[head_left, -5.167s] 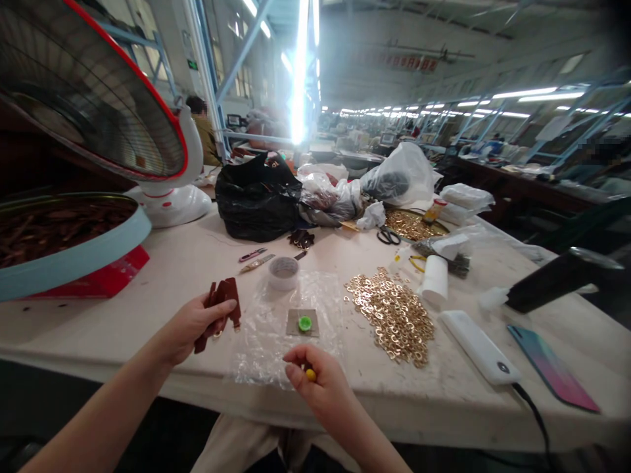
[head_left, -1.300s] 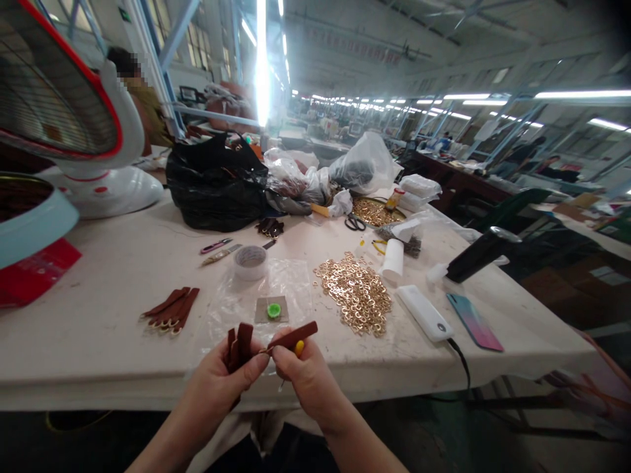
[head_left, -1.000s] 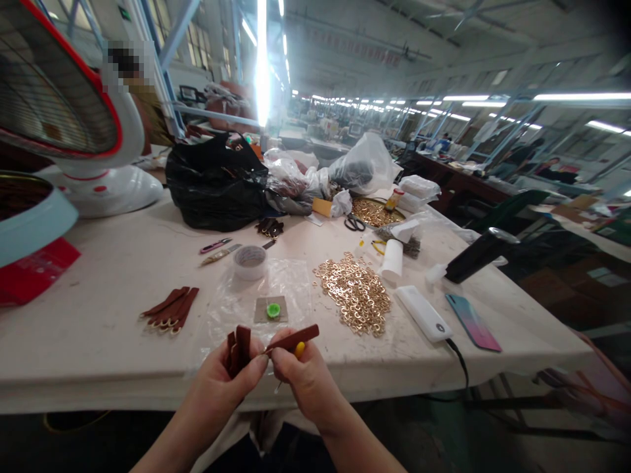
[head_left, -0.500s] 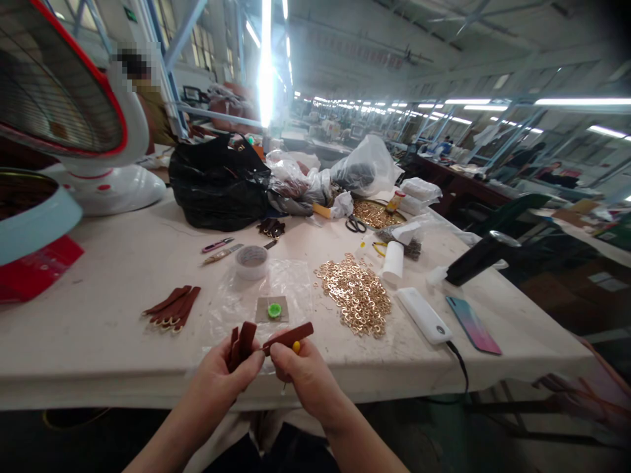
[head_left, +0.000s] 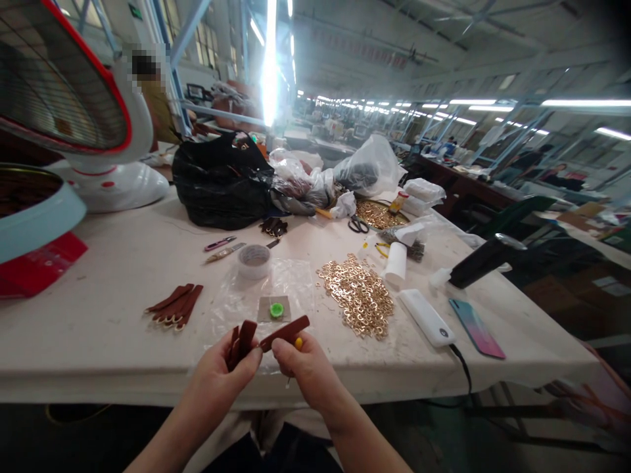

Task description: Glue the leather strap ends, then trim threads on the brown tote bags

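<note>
My left hand point(head_left: 214, 374) is closed around several brown leather straps point(head_left: 242, 343) that stand up between thumb and fingers. Another brown strap point(head_left: 286, 333) slants up to the right, its lower end at my left thumb tip. My right hand point(head_left: 310, 371) is closed beside that strap, with the thumb at its lower side. In the right hand sits a small yellow-handled tool point(head_left: 298, 343); a thin tip pokes out below the fingers, and most of it is hidden. Just beyond the hands, a green cap-like piece point(head_left: 277, 310) rests on a small grey-brown square point(head_left: 266, 311).
Finished-looking straps with gold rings point(head_left: 175, 306) lie left. A heap of gold rings point(head_left: 357, 292) lies right, near a white power bank point(head_left: 426, 317) and a phone point(head_left: 476, 327). A tape roll point(head_left: 254, 261), scissors point(head_left: 358, 225), black bag point(head_left: 221, 184) and fan point(head_left: 64, 79) stand farther off.
The right hand has shifted slightly, and the slanted strap has tipped up a little more at its right end. The whole view has moved slightly.
</note>
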Tool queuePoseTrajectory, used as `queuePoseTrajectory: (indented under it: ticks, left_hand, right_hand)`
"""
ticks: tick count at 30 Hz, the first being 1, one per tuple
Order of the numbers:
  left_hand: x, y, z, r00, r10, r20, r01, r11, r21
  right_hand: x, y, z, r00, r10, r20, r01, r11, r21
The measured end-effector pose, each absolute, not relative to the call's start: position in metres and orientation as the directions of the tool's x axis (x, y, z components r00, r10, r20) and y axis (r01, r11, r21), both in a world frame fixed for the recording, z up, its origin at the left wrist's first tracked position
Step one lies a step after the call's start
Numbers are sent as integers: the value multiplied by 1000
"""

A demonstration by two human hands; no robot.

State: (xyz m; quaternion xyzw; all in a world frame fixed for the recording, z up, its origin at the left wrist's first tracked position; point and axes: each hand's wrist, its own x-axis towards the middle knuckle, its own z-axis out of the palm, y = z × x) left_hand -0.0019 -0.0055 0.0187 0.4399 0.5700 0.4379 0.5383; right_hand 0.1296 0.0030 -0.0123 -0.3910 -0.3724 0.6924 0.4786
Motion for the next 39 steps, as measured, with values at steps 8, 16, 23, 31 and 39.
queuePoseTrajectory:
  ticks: [8,16,23,31,39]
  left_hand:
    - [3,-7,22,-59,971,-231,-22,230,973]
    - [0,-10,24,-72,934,-351,-70,346,935]
    - [-3,-11,13,-65,907,-415,-158,402,902]
    - [-16,-6,4,30,891,-453,-157,452,878]
    - [-16,-7,4,32,880,-474,-137,474,870]
  right_hand:
    - [125,2,-5,-209,962,-177,-233,-225,-946]
    - [121,4,-5,-273,946,-176,-335,-265,-904]
    - [117,6,-11,-286,940,-188,-325,-279,-904]
    - [126,12,-14,-168,978,-124,-216,-159,-963]
    - [125,11,-10,-203,974,-98,-172,-134,-976]
